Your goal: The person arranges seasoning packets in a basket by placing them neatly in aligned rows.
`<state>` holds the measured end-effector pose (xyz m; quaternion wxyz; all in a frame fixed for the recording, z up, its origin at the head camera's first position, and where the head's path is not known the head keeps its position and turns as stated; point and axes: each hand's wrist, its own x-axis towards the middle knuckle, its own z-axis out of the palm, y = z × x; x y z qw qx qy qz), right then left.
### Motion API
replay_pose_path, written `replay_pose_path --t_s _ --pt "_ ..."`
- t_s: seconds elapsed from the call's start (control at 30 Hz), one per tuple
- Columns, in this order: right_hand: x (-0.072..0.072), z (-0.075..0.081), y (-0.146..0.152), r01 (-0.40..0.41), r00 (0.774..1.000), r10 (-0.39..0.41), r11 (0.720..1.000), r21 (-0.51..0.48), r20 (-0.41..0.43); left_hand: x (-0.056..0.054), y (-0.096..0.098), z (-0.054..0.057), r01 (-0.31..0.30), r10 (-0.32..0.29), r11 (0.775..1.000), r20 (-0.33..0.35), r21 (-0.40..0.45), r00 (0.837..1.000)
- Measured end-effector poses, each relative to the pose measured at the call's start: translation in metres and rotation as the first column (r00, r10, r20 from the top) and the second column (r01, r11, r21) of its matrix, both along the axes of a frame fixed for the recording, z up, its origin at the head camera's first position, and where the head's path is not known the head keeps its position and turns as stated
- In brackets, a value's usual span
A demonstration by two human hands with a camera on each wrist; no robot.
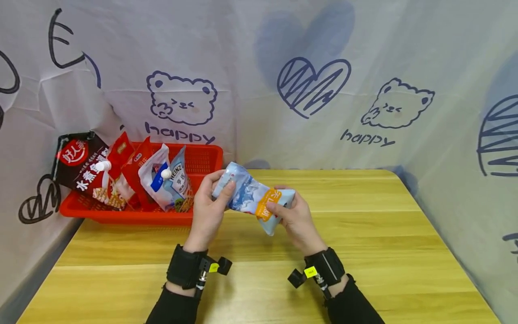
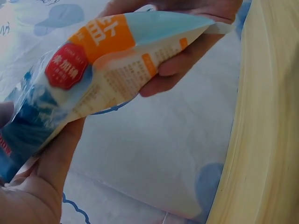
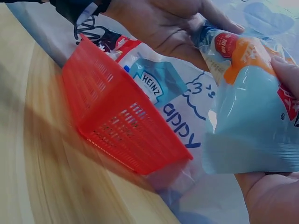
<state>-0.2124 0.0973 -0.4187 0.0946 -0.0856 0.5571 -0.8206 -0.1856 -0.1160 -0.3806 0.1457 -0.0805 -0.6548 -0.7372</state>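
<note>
A light-blue bag of salt (image 1: 247,191) with a mountain picture and an orange label is held up over the wooden table, slanting down to the right. My left hand (image 1: 207,213) grips its upper left end, thumb across the front. At the lower right end my right hand (image 1: 299,222) pinches the bag between thumb and fingers. In the left wrist view the bag (image 2: 110,79) shows a red badge and a printed side panel. The right wrist view has the pale-blue end of the bag (image 3: 247,126) close up, the right thumb pressing on its front.
A red plastic basket (image 1: 141,219) stands at the back left of the table (image 1: 356,252). Inside lean a dark red-and-black seasoning pouch (image 1: 77,157), red packets (image 1: 137,168), a white-and-blue bag (image 1: 151,173) and a Heinz pouch (image 1: 180,173). Behind hangs a printed white cloth (image 1: 251,112).
</note>
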Motion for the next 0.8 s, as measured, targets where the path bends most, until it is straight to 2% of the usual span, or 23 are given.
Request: replay_pose_path --t_s 0.13,0.3,0.5,0.67,0.8 --pt "-0.001 0.002 0.003 0.045 0.999 -0.043 0.998 0.052 -0.027 0.000 -0.005 0.001 0.038 -0.038 0.999 0.017 -0.031 0.999" --pt "-0.002 0.009 0.016 0.075 0.992 -0.059 0.985 0.158 -0.108 0.000 -0.014 0.003 0.077 -0.072 0.984 0.035 -0.163 0.997" --pt "-0.002 0.020 0.030 0.095 0.981 -0.033 0.941 0.324 -0.192 -0.001 -0.022 0.004 0.142 -0.117 0.928 0.092 -0.344 0.989" --pt "-0.002 0.025 0.036 0.069 0.980 0.018 0.903 0.425 -0.197 0.000 -0.025 0.004 0.219 -0.182 0.896 0.130 -0.387 0.975" --pt "-0.002 0.028 0.038 0.049 0.979 0.057 0.869 0.492 -0.198 0.001 -0.027 0.004 0.259 -0.207 0.867 0.165 -0.426 0.964"
